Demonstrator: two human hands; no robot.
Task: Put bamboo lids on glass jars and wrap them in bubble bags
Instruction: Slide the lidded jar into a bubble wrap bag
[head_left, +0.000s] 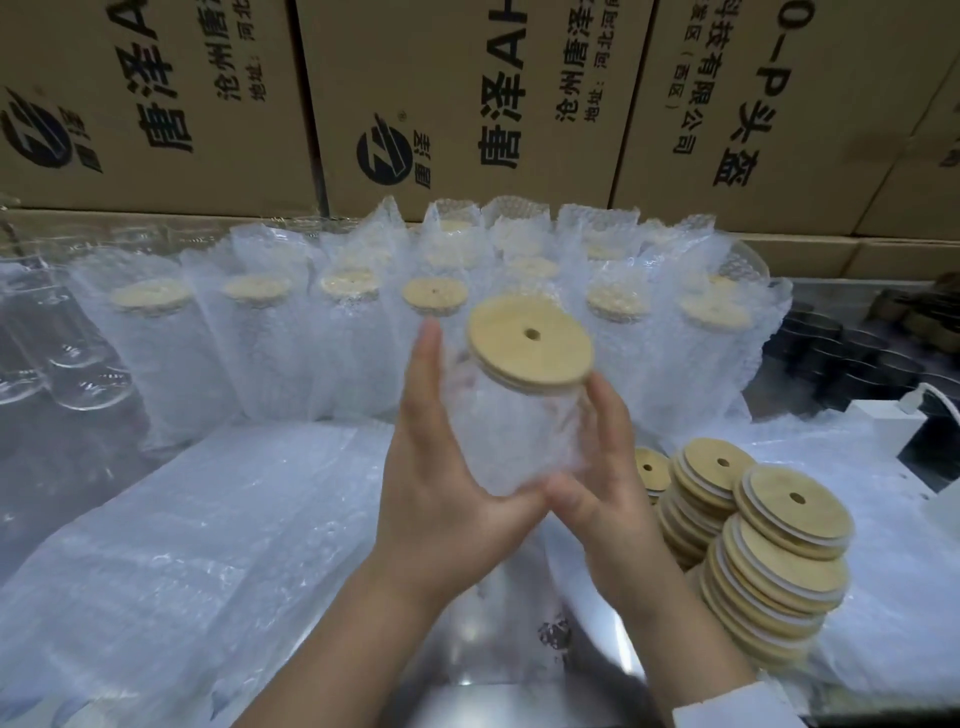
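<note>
**Two hands cup one lidded jar, bag partly on**

Both hands meet at the base of the glass jar (519, 415), which is held tilted in mid-air with its bamboo lid (530, 348) already seated. The left hand (441, 499) lies flat-fingered along the jar's left side. The right hand (608, 499) curls round its right side. The thumbs nearly touch underneath, probably to keep the bubble bag (524, 457) snug. The bag covers the body and seems to stop below the lid. Behind the jar stand wrapped jars (343, 322), upright and packed close. Below it to the right, spare lids (774, 561) are stacked within reach. Below it to the left lie flat bags (208, 545).
</note>
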